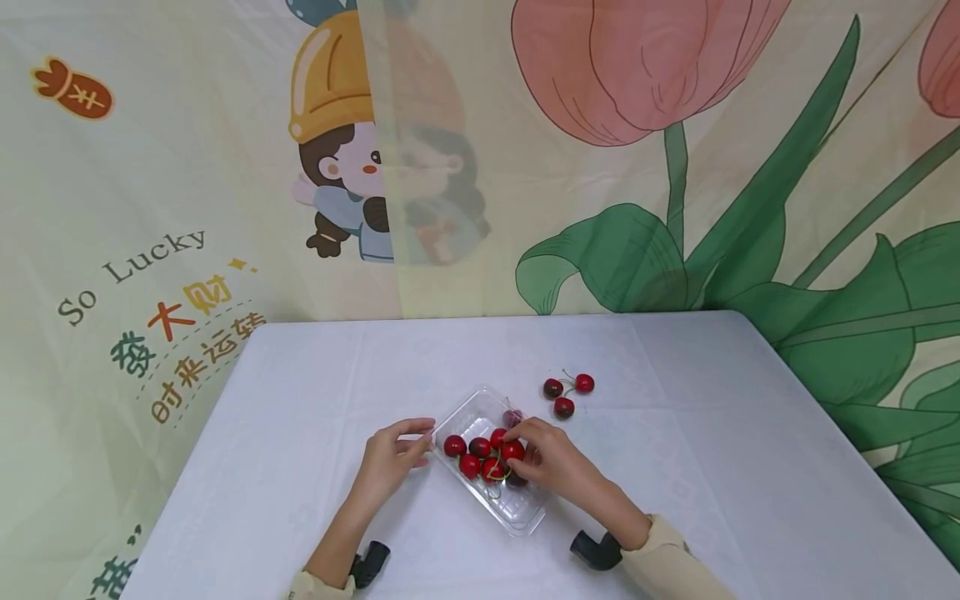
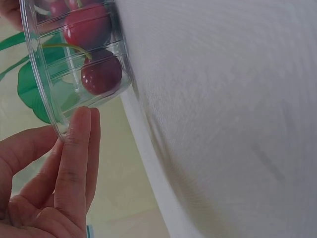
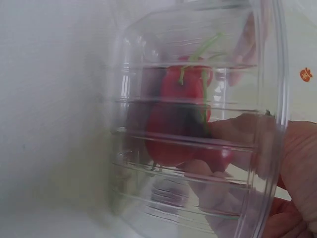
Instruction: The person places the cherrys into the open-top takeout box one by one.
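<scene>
A clear plastic box lies on the table with several red cherries inside, some with green stems. My left hand pinches the box's left corner; in the left wrist view the thumb is on one side of the rim and the fingers on the other. Reaching over the right side, my right hand has its thumb and fingers around a cherry inside the box. Through the clear wall in the right wrist view, the fingertips show against the red cherries.
Behind the box, to its right, three cherries lie on the white-covered table. A printed curtain hangs along the table's back edge. Each wrist wears a black device.
</scene>
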Motion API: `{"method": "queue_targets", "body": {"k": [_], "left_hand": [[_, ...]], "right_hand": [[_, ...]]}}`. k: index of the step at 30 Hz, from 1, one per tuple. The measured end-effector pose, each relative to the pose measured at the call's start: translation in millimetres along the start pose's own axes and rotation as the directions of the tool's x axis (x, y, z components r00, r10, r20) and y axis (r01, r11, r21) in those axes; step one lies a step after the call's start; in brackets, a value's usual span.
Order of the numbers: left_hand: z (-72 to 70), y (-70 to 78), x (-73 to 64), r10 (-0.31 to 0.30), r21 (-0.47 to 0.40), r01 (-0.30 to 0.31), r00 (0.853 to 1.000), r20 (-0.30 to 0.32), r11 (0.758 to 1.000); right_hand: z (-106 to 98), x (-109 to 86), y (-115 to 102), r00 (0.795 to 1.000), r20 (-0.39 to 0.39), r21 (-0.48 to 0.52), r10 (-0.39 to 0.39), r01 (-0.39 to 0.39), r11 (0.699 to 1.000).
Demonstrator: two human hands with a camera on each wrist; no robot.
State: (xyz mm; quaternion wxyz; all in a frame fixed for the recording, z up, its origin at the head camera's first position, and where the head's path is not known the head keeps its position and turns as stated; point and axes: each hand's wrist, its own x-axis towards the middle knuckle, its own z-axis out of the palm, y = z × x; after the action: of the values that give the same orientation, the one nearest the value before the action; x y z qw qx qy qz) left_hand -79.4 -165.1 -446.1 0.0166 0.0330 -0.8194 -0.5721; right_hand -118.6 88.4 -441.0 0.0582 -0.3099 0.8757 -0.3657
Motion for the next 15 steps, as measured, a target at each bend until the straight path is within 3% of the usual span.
{"method": "queue_targets", "body": {"k": [15], "left_hand": [[0.0, -0.3, 0.0, 0.004, 0.0, -0.004, 1.0, 0.001, 1.0]], "right_hand": [[3.7, 1.8, -1.5, 1.0, 0.005, -0.063, 0.009, -0.009, 0.998]]}}
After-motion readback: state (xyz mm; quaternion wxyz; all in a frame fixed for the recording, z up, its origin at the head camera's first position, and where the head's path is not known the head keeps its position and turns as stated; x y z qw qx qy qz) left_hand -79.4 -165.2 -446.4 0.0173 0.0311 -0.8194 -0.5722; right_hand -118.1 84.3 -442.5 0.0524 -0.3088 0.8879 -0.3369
